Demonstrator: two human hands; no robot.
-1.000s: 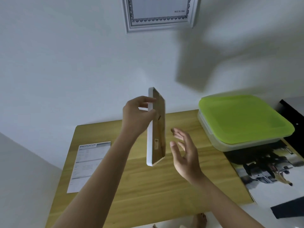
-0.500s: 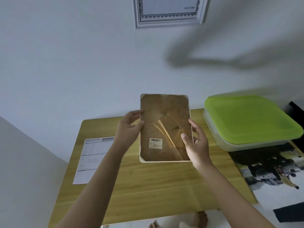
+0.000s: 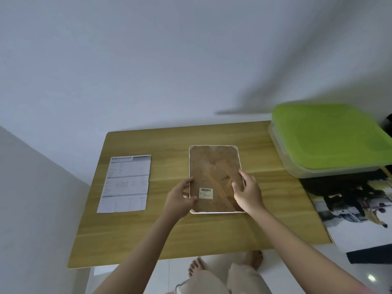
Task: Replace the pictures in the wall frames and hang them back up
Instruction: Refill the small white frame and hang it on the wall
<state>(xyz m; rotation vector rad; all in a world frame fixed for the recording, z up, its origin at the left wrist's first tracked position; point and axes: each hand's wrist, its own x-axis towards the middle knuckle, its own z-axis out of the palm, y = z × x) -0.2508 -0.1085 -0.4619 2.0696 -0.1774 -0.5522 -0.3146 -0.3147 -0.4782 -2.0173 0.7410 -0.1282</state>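
A white picture frame (image 3: 214, 166) lies face down near the middle of the wooden table (image 3: 212, 236), its brown backing board and a barcode sticker facing up. My left hand (image 3: 180, 200) grips the frame's left edge near the lower corner. My right hand (image 3: 247, 193) holds the right edge, fingers spread over the backing and its fold-out stand. A printed sheet headed "Specification" (image 3: 125, 183) lies flat on the table to the left of the frame. The frame's front and any picture inside are hidden.
A clear plastic box with a green lid (image 3: 331, 136) stands at the table's back right corner. A large photo print (image 3: 356, 211) lies on the table's right edge. The white wall rises behind the table. My bare feet (image 3: 224, 262) show below the front edge.
The frame was edge-on in my left hand, then turned back-side up with both hands on it, and it has come down onto the table. The view tilted down; the hanging wall frame left view.
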